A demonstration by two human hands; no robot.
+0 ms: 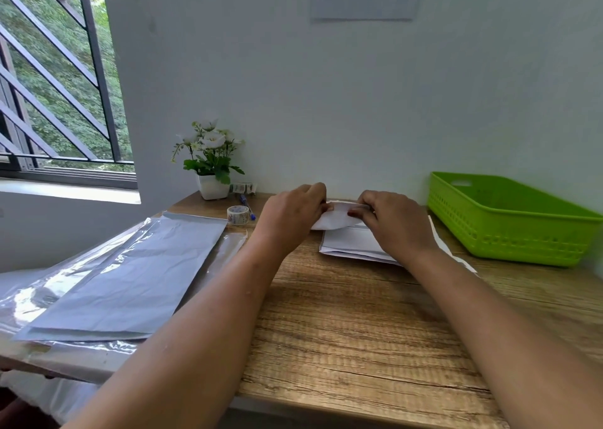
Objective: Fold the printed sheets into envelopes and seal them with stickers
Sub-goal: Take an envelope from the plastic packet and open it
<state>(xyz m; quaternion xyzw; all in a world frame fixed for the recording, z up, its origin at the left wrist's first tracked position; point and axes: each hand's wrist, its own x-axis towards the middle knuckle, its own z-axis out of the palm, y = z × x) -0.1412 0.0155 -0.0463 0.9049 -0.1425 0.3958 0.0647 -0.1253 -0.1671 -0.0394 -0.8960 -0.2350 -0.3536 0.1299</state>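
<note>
Left hand (293, 213) and right hand (391, 223) are both pinching the raised far flap of a folded white sheet (349, 241), lying on the counter (342, 314) under the right hand. Tape roll (238, 214) sitting just left of left hand; green basket (509, 219) right of right hand.

White printed sheet (354, 244) lies flat on the desk, far edge curled upward, partly folded.

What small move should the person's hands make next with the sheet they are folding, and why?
Probably press the lifted far flap flat. Both the left hand and right hand pinch the far edge of the printed sheet, which arches above the wooden table, so the fold looks uncreased.
</note>
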